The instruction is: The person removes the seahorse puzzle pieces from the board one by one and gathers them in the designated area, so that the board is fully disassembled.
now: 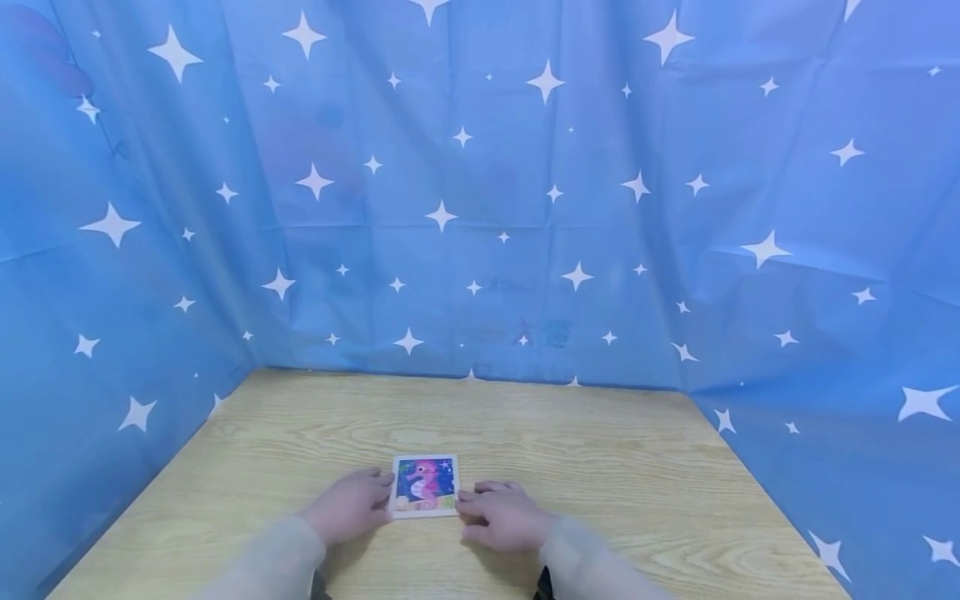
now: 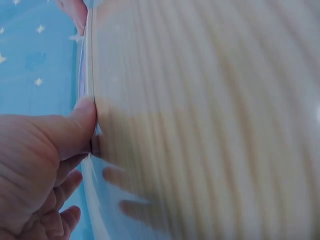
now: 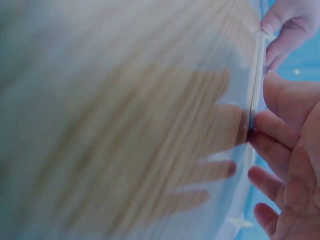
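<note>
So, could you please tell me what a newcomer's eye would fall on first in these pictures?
Probably the bright pink seahorse picture, lying on the wooden table between two hands: the left hand at its left edge, the right hand at its right. Next, perhaps, the blue curtain with white stars, behind the table and along both sides.

1. Left sleeve (image 1: 270,546): plain, pale greyish white, reaching the wrist
2. Right sleeve (image 1: 592,554): the same pale, unpatterned look
3. Black piece (image 1: 544,583) beside the right cuff, its shape unclear
4. Left hand (image 1: 351,504) and right hand (image 1: 508,517): bare
</note>
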Tool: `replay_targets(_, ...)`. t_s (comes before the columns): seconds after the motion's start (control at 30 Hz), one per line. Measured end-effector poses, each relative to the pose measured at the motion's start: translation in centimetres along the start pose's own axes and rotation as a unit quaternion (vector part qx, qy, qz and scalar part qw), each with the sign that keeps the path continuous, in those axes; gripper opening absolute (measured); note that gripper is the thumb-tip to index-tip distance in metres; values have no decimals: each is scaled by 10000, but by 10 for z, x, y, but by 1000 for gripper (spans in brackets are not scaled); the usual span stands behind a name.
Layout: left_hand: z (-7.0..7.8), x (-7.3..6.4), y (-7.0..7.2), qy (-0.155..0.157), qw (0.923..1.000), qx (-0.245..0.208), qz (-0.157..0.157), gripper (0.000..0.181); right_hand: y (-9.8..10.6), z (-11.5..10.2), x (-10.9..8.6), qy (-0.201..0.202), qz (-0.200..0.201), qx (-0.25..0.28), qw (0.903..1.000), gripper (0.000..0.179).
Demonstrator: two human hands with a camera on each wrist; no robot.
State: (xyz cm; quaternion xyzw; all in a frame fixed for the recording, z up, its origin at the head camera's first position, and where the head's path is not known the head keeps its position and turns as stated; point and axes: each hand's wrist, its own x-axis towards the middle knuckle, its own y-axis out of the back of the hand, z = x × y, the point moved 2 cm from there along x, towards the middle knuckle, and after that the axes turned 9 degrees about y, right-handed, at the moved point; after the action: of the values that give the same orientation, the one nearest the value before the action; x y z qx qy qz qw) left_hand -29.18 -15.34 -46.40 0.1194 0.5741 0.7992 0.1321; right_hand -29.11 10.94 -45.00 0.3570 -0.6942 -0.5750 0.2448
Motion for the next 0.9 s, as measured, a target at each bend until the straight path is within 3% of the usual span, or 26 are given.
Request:
replay_targets(0.37, 43, 11, -11, -230, 9991, 349, 71, 46, 1, 16, -39, -248, 143, 172, 9994, 48)
replay_targets(0.9, 71, 18, -16, -323, 9973, 654, -10, 48, 3, 23, -68, -367, 360, 386, 9979, 48)
